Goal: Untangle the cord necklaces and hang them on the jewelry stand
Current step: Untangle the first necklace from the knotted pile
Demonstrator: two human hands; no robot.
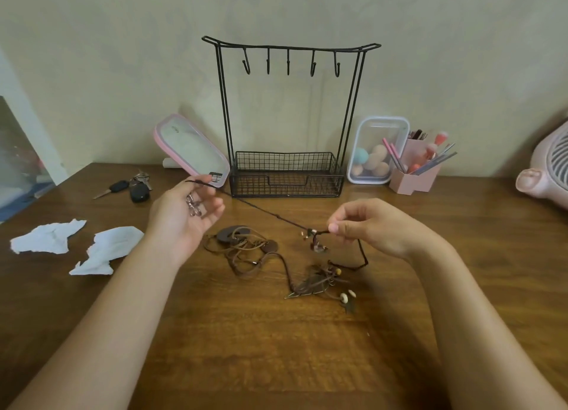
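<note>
Cord necklaces (239, 240) lie tangled on the wooden table (276, 348) in front of me. My left hand (184, 216), palm up and fingers curled, pinches one end of a dark cord (278, 216). The cord stretches tight, in front of the wire jewelry stand (285, 182), to my right hand (372, 228), which pinches it beside small beads.

One wide head-worn view looks forward and down, close over the table (276, 363), facing the wall (107, 56), with the stand (285, 179) at the far edge, 12 o'clock.
</note>
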